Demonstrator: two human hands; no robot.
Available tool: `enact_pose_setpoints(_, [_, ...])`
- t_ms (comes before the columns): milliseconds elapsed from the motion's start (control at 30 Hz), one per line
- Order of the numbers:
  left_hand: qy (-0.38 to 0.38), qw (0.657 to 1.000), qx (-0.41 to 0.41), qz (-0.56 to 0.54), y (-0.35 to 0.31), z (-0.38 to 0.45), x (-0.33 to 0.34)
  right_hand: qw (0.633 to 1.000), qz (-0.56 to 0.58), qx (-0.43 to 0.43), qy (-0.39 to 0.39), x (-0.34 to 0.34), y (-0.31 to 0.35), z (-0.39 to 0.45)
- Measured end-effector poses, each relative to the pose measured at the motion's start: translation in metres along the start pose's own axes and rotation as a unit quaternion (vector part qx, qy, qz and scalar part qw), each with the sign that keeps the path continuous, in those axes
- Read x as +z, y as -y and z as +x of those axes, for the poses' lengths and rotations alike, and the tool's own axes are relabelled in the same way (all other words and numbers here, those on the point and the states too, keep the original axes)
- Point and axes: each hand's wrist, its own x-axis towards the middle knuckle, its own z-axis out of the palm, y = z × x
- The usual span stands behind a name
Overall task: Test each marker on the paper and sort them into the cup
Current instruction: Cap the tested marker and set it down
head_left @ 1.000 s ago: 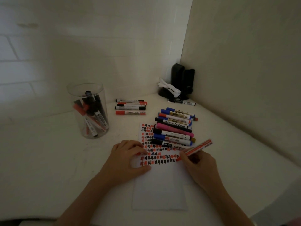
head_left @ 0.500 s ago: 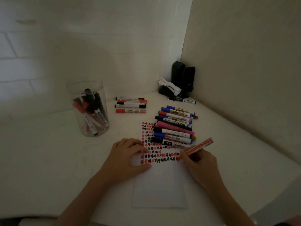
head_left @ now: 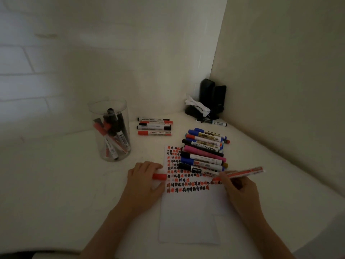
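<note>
Red marker [head_left: 240, 173], gripped in your right hand [head_left: 240, 189], has lifted its tip off the paper [head_left: 188, 217] at 3 o'clock; your left hand [head_left: 144, 181] now shows its red cap [head_left: 160, 176], so capping looks next.

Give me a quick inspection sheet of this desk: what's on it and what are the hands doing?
Surface: white corner desk, dimly lit.
Job's things: paper with rows of red and black test marks; red marker with its tip on the paper; red cap; clear cup holding markers; pile of markers on the paper's far end; four markers beside the cup.
Clutter: black objects and a white wad in the corner; one marker near them.
Hands: right hand grips the red marker; left hand holds the cap.
Cables: nothing seen clearly.
Surroundings: pale walls.
</note>
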Motion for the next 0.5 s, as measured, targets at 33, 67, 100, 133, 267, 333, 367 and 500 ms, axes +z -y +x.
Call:
enact_pose_setpoints(33, [-0.001,1.000,-0.001,0.015,0.002,0.000,0.001,1.000,0.004,0.002,-0.004,-0.001,0.001,0.000])
enact_pose_setpoints(67, [0.000,1.000,0.000,0.022,0.003,0.000,0.002,1.000,0.004,0.005,-0.005,0.000,0.002,0.000])
enact_pose_setpoints(100, [0.001,1.000,0.004,0.019,0.004,0.001,0.003,1.000,0.005,0.010,-0.001,0.001,0.004,0.000])
enact_pose_setpoints(133, [0.003,1.000,0.006,0.008,0.004,0.002,0.003,1.000,0.008,0.014,0.004,0.003,0.008,0.000])
enact_pose_setpoints(267, [-0.003,0.990,-0.016,-0.138,0.004,0.004,-0.010,0.996,0.079,0.010,0.031,0.020,0.033,-0.003])
enact_pose_setpoints(333, [-0.010,0.976,-0.045,-0.213,0.004,0.003,-0.016,0.988,0.137,0.032,0.062,0.035,0.049,-0.009])
enact_pose_setpoints(367, [-0.010,0.971,-0.056,-0.232,0.004,0.002,-0.019,0.984,0.156,0.040,0.079,0.044,0.054,-0.012])
enact_pose_setpoints(500, [-0.011,0.957,-0.084,-0.278,0.003,0.002,-0.022,0.979,0.167,0.063,0.096,0.076,0.063,-0.018])
